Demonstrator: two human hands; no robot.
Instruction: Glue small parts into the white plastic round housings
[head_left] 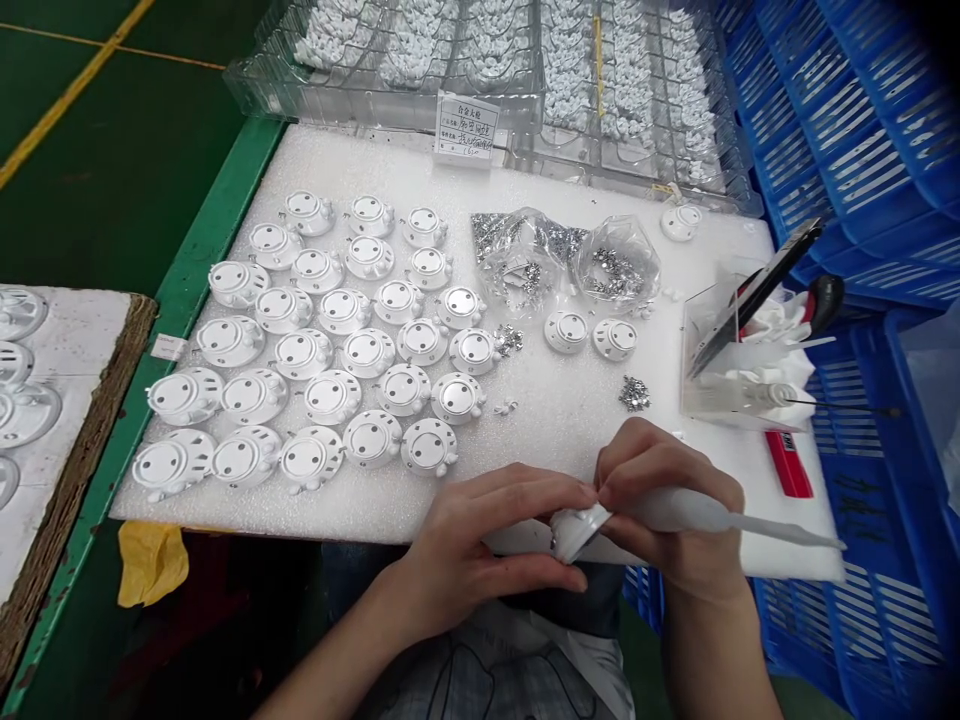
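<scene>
My left hand [495, 535] grips a white round part [576, 530] between thumb and fingers, tilted on its side over the front edge of the foam board [525, 430]. Pressed against the part's upper right are the fingertips of my right hand [675, 500], which also holds a translucent white dropper-like tool [697, 512] whose thin tip points right. Rows of white round parts [333, 397] with dark dots stand on the board's left. Two more [615, 339] sit ahead of my hands, near a small pile of silvery pieces [634, 393].
Plastic bags of metal pieces [616, 265] lie mid-board. Behind are clear trays [390, 100] of white parts and a paper label [465, 128]. At right stand a clear tool holder [720, 390], a red box [788, 464] and blue crates [885, 150]. A yellow cloth [152, 563] hangs front left.
</scene>
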